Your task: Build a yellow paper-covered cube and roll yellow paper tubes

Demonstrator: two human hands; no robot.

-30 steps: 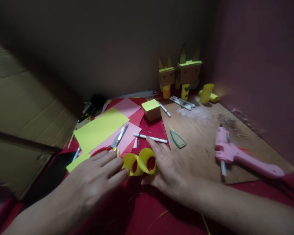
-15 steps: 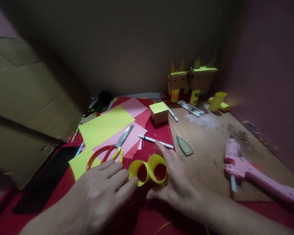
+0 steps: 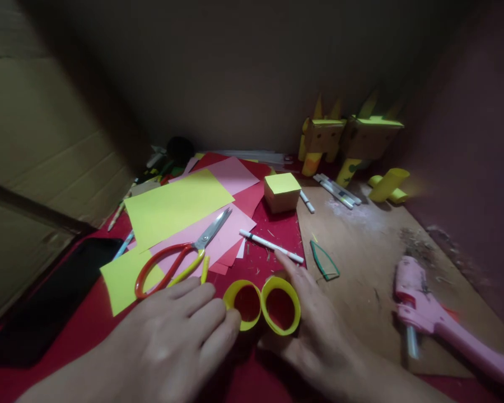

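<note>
Two yellow paper tubes stand side by side in front of me, their round open ends facing up and their rims touching. My left hand [image 3: 185,330] is closed at the left tube [image 3: 231,291], thumb and curled fingers against its side. Around the outer side of the right tube [image 3: 296,322] curves my right hand [image 3: 315,324], index finger stretched forward and thumb below. Just beyond my left knuckles lie scissors [image 3: 201,240] with red and yellow handles. A short yellow piece [image 3: 205,268] sticks up by my left fingers; its kind is unclear.
Coloured paper sheets [image 3: 176,207] spread behind the scissors. A marker [image 3: 271,245] and a yellow-topped cardboard box [image 3: 282,196] sit beyond. To the right are a pink glue gun [image 3: 424,313], a green-edged leaf shape [image 3: 325,263] and cardboard animal figures [image 3: 325,137]. A black phone [image 3: 54,296] lies left.
The view has shifted slightly. Both tubes stand more upright, with their rims rounder and turned upward. Both hands stay at the tubes.
</note>
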